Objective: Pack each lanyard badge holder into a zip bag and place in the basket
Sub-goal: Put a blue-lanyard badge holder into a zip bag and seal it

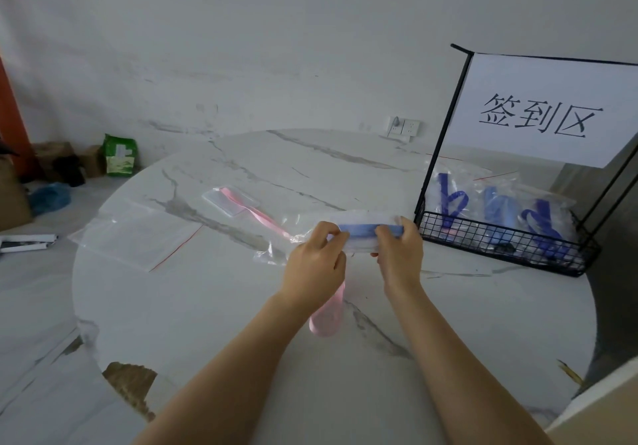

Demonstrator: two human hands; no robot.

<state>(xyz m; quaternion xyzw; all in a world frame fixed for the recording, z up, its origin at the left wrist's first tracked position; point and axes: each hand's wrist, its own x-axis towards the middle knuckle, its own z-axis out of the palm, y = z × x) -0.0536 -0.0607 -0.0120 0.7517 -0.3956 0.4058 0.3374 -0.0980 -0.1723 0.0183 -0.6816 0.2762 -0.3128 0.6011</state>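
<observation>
Above the middle of the marble table, my left hand (316,258) and my right hand (398,248) both pinch a clear zip bag (366,241) that holds a blue lanyard badge holder (362,229). A pink lanyard badge holder (231,199) lies on the table behind them, and its ribbon runs under my left hand to a loop (326,320) near my forearm. Empty zip bags (138,234) lie flat at the left. The black wire basket (500,241) at the right holds several bagged blue lanyards (452,203).
A white sign with black characters (542,113) hangs on the basket's tall frame. The round table's edge (77,292) curves at the left. On the floor beyond it are a green packet (120,154) and cardboard boxes (55,158). A cardboard corner (600,410) sits bottom right.
</observation>
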